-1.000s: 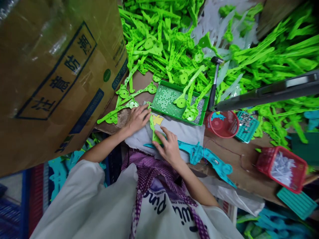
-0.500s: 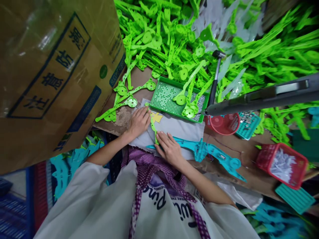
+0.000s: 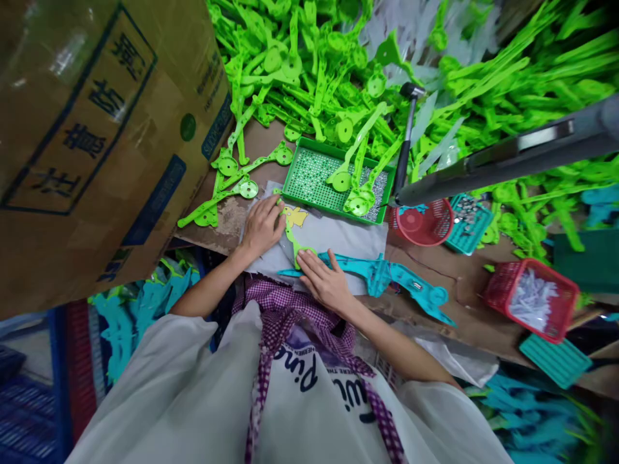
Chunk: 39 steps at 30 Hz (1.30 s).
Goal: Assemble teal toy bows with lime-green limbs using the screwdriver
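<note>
A light-green plastic part (image 3: 290,237) lies on a grey cloth (image 3: 345,237) in front of me, between my two hands. My left hand (image 3: 261,227) rests at its upper end with the fingers bent over it, hiding some of that end. My right hand (image 3: 327,281) lies flat, fingers stretched and thumb apart, the fingertips on the lower end of the green part. Beneath the right hand runs a long blue plastic part (image 3: 380,276), reaching out to the right. A yellow cartoon figure (image 3: 294,216) shows on the cloth beside the left hand.
A green perforated tray (image 3: 309,171) with small metal pieces and green parts stands behind the cloth. A hammer (image 3: 407,138) leans by a dark bar (image 3: 503,158). Red baskets (image 3: 500,287) stand right, a large carton (image 3: 145,187) left. Green parts (image 3: 324,71) are heaped behind.
The view has shifted slightly, so most things sit higher and further left. My right fingers uncover more of the green part's lower end. The left hand stays at the upper end.
</note>
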### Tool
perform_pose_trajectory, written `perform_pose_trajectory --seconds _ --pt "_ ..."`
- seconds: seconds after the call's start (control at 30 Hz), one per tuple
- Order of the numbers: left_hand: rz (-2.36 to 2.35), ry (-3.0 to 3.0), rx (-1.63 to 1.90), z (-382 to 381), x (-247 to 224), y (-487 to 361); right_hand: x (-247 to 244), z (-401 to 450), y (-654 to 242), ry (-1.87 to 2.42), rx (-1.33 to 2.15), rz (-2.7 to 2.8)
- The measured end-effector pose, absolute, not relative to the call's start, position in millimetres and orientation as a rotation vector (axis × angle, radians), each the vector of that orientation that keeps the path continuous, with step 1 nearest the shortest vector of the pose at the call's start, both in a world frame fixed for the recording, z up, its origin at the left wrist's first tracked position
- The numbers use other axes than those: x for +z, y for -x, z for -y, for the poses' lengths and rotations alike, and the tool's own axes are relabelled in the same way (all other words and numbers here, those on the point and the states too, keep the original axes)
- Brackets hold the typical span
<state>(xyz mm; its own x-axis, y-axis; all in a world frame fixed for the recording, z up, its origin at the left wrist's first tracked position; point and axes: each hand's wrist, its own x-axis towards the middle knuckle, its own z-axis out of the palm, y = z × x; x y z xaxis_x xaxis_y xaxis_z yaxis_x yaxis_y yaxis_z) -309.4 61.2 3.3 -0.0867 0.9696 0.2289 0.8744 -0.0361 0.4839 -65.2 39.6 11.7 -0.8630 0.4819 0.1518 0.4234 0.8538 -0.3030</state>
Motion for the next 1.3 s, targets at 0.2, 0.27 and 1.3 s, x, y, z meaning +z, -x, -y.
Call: perform_pose_trajectory --seconds 0.2,0.27,1.3 --pt "-2.08 -1.977 0.751 -63.2 2.9 308.3 17.9 -38.8 68.2 0.765 0.447 2.71" --pt "-2.075 -1.965 0.758 -63.5 2.3 308.6 24.1 -43.7 70.0 0.781 0.603 2.64" --pt "-2.1 -2.01 0.829 -62.6 -4.4 311.5 120.1 -200.5 80.5 0.922 0.711 1.473"
